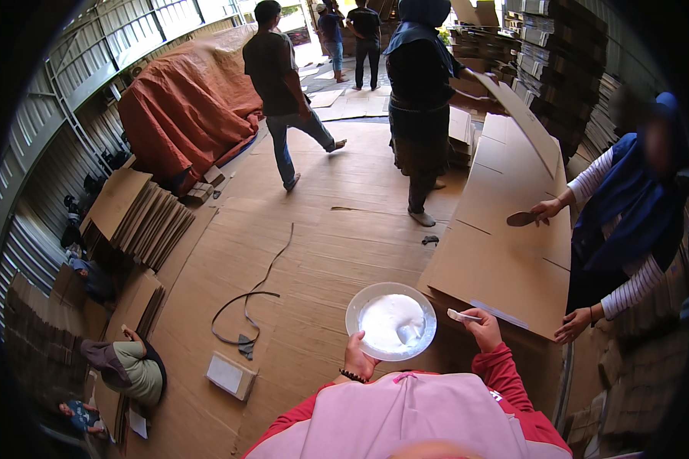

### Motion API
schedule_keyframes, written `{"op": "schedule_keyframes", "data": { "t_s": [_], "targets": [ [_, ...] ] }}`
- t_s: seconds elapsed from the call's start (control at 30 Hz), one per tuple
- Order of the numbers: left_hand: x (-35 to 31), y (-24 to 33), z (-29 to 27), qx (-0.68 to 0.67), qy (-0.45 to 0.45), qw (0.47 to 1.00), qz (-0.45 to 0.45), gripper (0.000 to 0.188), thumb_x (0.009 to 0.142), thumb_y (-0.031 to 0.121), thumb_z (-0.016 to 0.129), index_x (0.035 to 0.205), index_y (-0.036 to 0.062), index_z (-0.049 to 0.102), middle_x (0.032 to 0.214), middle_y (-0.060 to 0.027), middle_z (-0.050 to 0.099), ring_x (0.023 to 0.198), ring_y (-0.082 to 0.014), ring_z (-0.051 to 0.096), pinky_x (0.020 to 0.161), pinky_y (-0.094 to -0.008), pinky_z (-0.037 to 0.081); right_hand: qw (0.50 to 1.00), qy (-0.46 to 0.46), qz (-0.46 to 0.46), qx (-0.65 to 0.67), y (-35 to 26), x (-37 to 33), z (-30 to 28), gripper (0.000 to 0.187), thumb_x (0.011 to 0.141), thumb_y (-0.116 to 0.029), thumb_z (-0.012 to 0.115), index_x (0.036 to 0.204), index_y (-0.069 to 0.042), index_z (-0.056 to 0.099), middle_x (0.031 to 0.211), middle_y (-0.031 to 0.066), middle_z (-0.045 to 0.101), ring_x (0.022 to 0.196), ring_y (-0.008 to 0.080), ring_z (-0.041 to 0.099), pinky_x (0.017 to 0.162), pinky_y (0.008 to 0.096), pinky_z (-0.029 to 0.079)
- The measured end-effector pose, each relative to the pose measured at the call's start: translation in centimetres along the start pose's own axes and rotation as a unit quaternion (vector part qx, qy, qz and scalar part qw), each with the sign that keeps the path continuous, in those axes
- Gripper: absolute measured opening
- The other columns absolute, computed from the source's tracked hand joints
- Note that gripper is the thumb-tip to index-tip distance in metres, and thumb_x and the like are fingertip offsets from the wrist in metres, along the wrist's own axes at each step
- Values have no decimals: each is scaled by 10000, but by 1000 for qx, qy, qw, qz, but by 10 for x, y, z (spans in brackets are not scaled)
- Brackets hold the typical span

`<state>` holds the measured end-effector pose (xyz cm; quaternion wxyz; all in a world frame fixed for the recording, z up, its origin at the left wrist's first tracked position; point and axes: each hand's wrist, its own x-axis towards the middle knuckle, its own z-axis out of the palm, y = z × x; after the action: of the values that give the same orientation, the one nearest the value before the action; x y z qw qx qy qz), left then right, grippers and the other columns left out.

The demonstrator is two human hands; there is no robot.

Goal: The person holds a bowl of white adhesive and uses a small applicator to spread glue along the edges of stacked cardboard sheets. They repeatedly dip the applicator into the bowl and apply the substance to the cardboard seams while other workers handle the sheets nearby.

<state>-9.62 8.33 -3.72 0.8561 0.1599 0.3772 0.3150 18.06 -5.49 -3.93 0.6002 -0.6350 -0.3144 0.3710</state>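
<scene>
We have a pale round bowl [350, 325] in front of our pink apron [375, 413], and our left hand [359, 358] grips its near left side, with the thumb at the rim. We can't see how the fingers sit under it, so we can't tell how firm that grip is. Our right hand [484, 330] is closed around a small, flat, pale tool [460, 315], just right of the bowl and not touching it. If our left wrist tips, the bowl could tilt and the white stuff [383, 310] could spill onto the floor [306, 260]. A drip could also fall from the tool if its tip is wet, but it is too small for us to tell. The big cardboard sheets [486, 237] are near our right hand, so a careless swing could smear or bump them. The black strap [246, 297] lies in a loop on the floor, and a foot could catch in it. The bowl is the only container we can see into well: it holds lots of white stuff, maybe thick paste, with a scooped-looking dip on its right side.
</scene>
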Motion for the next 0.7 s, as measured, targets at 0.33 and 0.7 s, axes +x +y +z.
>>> {"op": "schedule_keyframes", "data": {
  "t_s": [0.33,0.7],
  "targets": [
    [3,2,0,30,-10,999,-10,599,876,348,404,1363,10,317,1363,-187,423,1241,-361,436,977,-547,388,999,27,-15,9,-2,-12,1,105,839,-32,614,934,-22,655,839,1,639,767,68,562,702,214,452],
    [5,3,-1,51,-1,999,-10,560,857,379,424,1301,39,401,1289,-141,496,1171,-322,501,918,-498,445,999,30,-1,34,-2,-19,4,137,847,-2,578,958,-19,655,870,3,636,805,62,548,746,212,444]
  ]
}}
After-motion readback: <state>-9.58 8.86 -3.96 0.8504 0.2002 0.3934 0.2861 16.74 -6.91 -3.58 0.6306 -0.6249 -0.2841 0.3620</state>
